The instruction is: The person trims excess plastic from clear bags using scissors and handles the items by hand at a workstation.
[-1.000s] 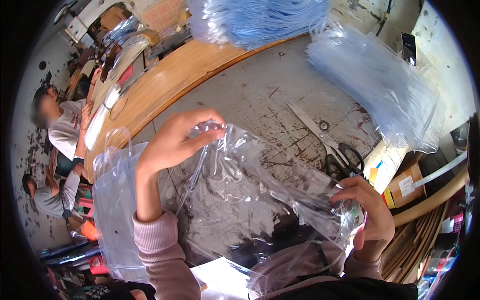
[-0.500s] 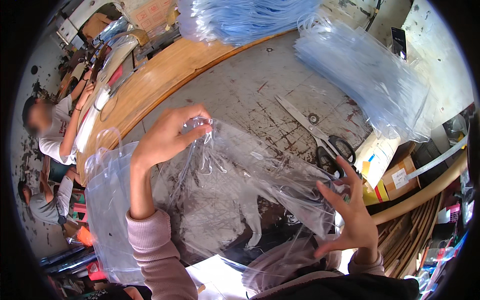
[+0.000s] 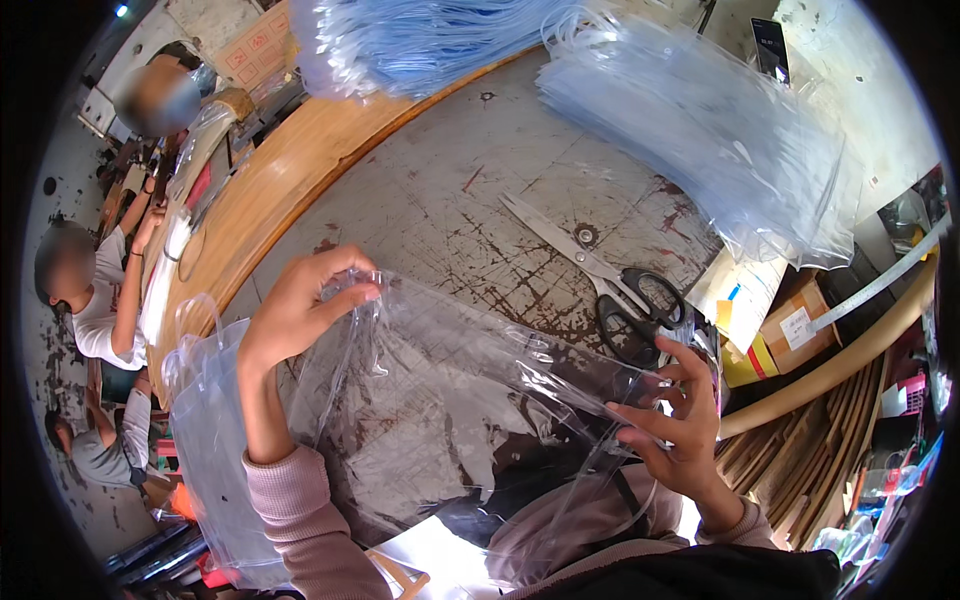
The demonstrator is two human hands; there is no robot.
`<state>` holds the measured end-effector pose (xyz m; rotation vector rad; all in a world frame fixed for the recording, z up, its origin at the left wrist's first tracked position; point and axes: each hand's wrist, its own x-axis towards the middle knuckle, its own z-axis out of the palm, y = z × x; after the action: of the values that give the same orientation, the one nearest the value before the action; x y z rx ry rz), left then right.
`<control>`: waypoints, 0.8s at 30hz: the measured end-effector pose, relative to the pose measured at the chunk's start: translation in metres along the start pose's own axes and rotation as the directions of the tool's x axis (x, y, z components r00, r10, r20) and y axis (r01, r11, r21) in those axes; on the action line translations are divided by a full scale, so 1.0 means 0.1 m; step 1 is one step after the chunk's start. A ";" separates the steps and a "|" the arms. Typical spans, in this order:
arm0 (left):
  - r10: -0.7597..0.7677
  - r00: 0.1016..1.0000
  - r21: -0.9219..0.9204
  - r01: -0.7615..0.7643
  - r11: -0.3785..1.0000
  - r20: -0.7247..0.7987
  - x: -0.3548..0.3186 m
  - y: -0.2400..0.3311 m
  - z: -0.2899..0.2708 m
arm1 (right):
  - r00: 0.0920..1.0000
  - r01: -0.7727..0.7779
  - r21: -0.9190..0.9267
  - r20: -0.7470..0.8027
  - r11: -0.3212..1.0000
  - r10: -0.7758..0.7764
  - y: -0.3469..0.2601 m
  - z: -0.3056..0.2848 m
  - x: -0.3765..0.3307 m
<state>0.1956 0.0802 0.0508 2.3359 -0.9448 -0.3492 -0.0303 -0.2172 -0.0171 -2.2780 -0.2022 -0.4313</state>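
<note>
A clear, limp plastic bag (image 3: 440,330) is spread between my hands above the table. My left hand (image 3: 300,315) pinches its bunched upper left corner between thumb and fingers. At the other end, my right hand (image 3: 685,430) has its fingers bent around the bag's right edge, with the thumb near the index finger. Just beyond the right hand lie scissors (image 3: 590,262) with black handles, their blades pointing away to the left. Through the clear film the worn table top and my lap show.
A stack of bluish clear bags (image 3: 700,130) lies at the far right, near a phone (image 3: 770,48). More bluish plastic (image 3: 430,45) is piled at the back. Clear handled bags (image 3: 215,450) hang at left, past a wooden table edge (image 3: 290,160). Other people sit farther left.
My right hand's spread fingers have closed in on the bag's right edge. My left hand has come nearer with its corner, and the film looks straighter along the top. The whole view has shifted slightly.
</note>
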 end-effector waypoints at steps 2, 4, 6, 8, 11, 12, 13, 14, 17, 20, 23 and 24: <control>0.006 1.000 0.001 -0.006 1.000 -0.004 0.02 0.00 0.02 | 0.989 -0.129 0.135 -0.056 0.982 0.138 0.00 0.02 -0.05; -0.010 1.000 -0.016 0.010 1.000 0.001 0.04 0.00 0.03 | 0.981 -0.141 0.175 -0.106 0.974 0.161 0.00 0.05 -0.09; -0.024 1.000 -0.008 0.024 1.000 0.011 0.05 -0.01 0.03 | 0.971 -0.146 0.219 -0.152 0.965 0.182 0.01 0.07 -0.12; -0.044 0.999 0.004 0.044 0.999 0.017 0.03 -0.05 0.03 | 0.970 -0.122 0.197 -0.182 0.973 0.159 0.02 0.09 -0.14; -0.013 1.000 -0.124 0.011 0.992 -0.010 -0.04 -0.06 0.01 | 0.976 -0.137 0.210 -0.139 0.968 0.168 0.08 0.05 -0.15; -0.139 0.989 -0.207 0.127 0.970 -0.044 -0.09 0.04 -0.02 | 0.979 -0.128 0.224 -0.126 0.966 0.159 0.05 0.05 -0.15; -0.267 0.961 -0.292 0.236 0.927 -0.070 -0.15 0.10 -0.05 | 0.932 -0.240 0.492 -0.124 0.837 0.340 0.02 0.05 -0.15; -0.291 0.953 -0.288 0.256 0.923 -0.083 -0.18 0.02 -0.10 | 0.860 -0.316 0.716 -0.061 0.623 0.506 0.00 0.07 -0.14; -0.313 0.942 -0.023 0.318 0.948 0.125 -0.18 -0.04 -0.22 | 0.888 -0.401 0.683 0.127 0.610 0.441 0.11 -0.03 -0.14; -0.111 0.989 -0.183 0.091 0.979 -0.101 -0.14 0.04 -0.14 | 0.837 -0.451 0.710 0.126 0.541 0.532 0.09 -0.02 -0.14; -0.028 0.913 -0.006 0.028 1.000 -0.406 -0.16 0.32 -0.18 | 0.684 -0.375 0.694 -0.240 0.614 0.689 0.23 -0.10 -0.11; -0.042 0.906 -0.009 0.042 0.999 -0.421 -0.24 0.41 -0.24 | 0.659 -0.394 0.646 -0.298 0.654 0.691 0.31 -0.20 -0.08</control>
<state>0.1671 0.0838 0.0952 2.3001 -0.6806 0.1409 -0.0341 -0.2535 -0.0287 -1.4690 0.6132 -0.5532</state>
